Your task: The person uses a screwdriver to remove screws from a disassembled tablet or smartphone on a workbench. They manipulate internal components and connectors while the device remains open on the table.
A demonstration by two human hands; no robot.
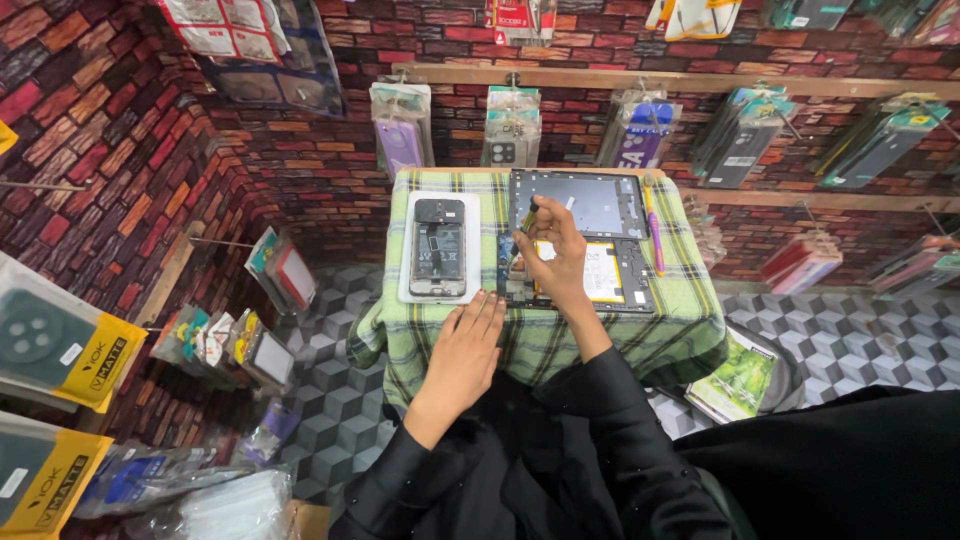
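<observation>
Black sleeves fill the bottom of my view, and from them my two hands reach up toward 12 o'clock onto one small table draped in a green plaid cloth (560, 345).

My left hand (470, 335) lies flat on the cloth at the near edge, fingers straight and pressed together, holding nothing. My right hand (555, 260) rests on the opened tablet (620, 275), thumb and forefinger pinching a thin tool (528, 215) whose tip I cannot make out.

I count two opened devices: the tablet, and at 9 o'clock from it one phone (438, 247) with its back off, lying on a white mat (408, 255). One dark screen panel (580, 203) lies just beyond the tablet body at 12 o'clock. One pink pen-like tool (655, 235) lies along the right edge at 3 o'clock.

The tablet body is dark with a pale yellow battery in the middle and a blue board strip down its left side.

The devices take up most of the tabletop, leaving only a bare strip of cloth at the near edge. The cloth hangs over all sides above a grey patterned floor (340, 400).
</observation>
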